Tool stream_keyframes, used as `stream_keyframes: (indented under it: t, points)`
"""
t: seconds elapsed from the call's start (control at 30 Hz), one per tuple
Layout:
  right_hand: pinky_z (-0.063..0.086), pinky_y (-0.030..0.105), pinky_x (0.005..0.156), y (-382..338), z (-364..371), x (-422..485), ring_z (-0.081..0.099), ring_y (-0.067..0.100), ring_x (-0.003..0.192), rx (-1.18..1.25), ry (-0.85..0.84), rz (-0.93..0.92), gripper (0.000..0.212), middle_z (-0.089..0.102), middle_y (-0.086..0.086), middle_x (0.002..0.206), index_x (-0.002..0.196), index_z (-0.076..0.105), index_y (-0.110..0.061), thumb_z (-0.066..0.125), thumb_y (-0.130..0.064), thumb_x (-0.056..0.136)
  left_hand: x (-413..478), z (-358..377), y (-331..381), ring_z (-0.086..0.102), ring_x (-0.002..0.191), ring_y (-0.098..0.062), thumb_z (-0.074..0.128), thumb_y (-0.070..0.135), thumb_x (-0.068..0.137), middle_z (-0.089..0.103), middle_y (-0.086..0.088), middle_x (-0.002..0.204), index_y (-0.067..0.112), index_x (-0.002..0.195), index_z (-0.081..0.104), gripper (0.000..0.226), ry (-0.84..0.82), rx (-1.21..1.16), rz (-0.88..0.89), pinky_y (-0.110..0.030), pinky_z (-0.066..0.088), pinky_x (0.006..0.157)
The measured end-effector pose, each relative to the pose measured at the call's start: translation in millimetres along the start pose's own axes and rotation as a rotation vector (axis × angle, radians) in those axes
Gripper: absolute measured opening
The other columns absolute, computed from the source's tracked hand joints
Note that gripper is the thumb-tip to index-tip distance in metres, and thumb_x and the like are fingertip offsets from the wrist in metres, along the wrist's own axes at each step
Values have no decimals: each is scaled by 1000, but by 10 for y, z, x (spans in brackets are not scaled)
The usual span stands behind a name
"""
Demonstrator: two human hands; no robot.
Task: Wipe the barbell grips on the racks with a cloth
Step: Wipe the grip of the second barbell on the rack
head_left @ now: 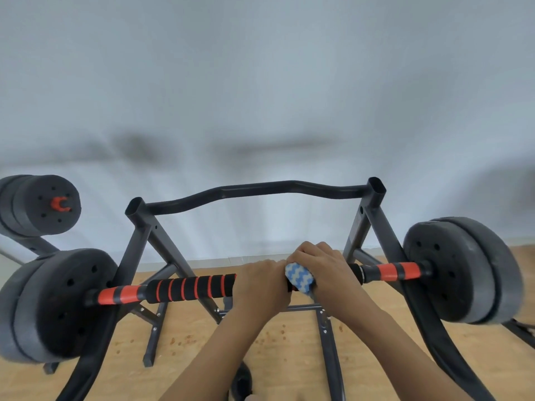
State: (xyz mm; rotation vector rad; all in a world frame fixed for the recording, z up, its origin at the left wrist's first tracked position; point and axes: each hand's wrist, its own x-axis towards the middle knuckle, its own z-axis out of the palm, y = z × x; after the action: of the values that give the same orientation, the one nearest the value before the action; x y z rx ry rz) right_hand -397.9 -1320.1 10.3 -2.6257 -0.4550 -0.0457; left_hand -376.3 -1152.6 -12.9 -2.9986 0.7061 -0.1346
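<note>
Head view looks down on a barbell (191, 287) lying across a dark metal rack (254, 189), weight plates at both ends. Left hand (260, 285) is wrapped around the bar near its middle, beside the end of the black foam grip with orange rings (191, 286), probably to keep the bar from rolling. Right hand (321, 270) touches it on the right, fingers curled over a blue-and-white cloth (299, 277) pressed around the bar, so the fabric meets the grip surface all round. Another loaded bar (43, 204) sits far left. Wiping seems under way near the centre; the left foam section looks yet to be covered
</note>
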Motion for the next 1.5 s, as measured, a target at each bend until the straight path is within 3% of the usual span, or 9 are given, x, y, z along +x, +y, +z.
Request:
stream_keyframes:
  t: [0.27,0.47,0.6,0.8,0.93,1.1,1.23,1.37,1.5]
  points:
    - [39,32,93,82,-107,59,38,7,107,62,-82,-36,47,50,-21,121,115,60,-37,68,-3,84,315,-220,-176,61,62,-16,63,40,85,61,5,68,21,84,60,19,-321,-187,45,-29,52,59]
    - [42,29,95,90,-99,204,43,10,111,-9,-65,-11,40,52,-16,126,120,58,-35,66,-10,90,112,-4,-169,40,43,-12,65,32,88,48,10,55,24,79,53,17,-4,-20,98,-26,39,46]
    - [41,31,94,92,-90,201,43,10,110,-29,-56,-35,42,53,-16,124,118,58,-36,66,-9,87,231,-83,-183,40,50,-11,55,27,92,47,7,62,21,84,55,10,-84,-47,77,-29,34,53]
    - [41,36,97,84,-128,220,38,10,111,-87,-61,-136,46,51,-17,126,119,59,-38,73,-12,83,352,-162,-251,62,61,-17,58,36,91,61,3,69,20,84,60,18,-245,-129,45,-32,58,63]
    - [33,32,102,76,-275,155,34,11,120,-242,-203,-218,50,41,-15,130,124,56,-39,70,-12,85,396,-174,-263,60,58,-18,60,39,90,63,2,68,20,77,60,23,-280,-140,40,-33,58,61]
    - [45,15,76,146,-783,108,56,6,80,316,-17,136,48,61,-6,91,102,66,-39,52,6,91,372,-161,-262,58,64,-15,69,37,85,59,6,72,25,87,56,17,-263,-180,30,-31,53,64]
    - [52,19,71,191,-815,13,66,10,81,161,-157,229,18,70,-9,87,98,66,-27,67,-11,90,352,-147,-248,62,68,-18,68,37,86,61,5,74,24,88,60,15,-232,-157,45,-31,53,64]
    - [47,11,69,84,-593,75,62,3,75,214,-147,210,20,70,-7,87,98,71,-21,70,-6,85,320,-158,-239,61,66,-18,66,35,87,59,5,72,24,87,58,14,-203,-126,34,-32,51,63]
    - [47,20,67,49,-454,167,62,10,74,149,-108,228,13,68,-5,83,94,66,-19,73,-14,84,262,-156,-211,57,58,-18,64,30,85,56,4,66,22,78,57,12,-141,-91,38,-28,45,56]
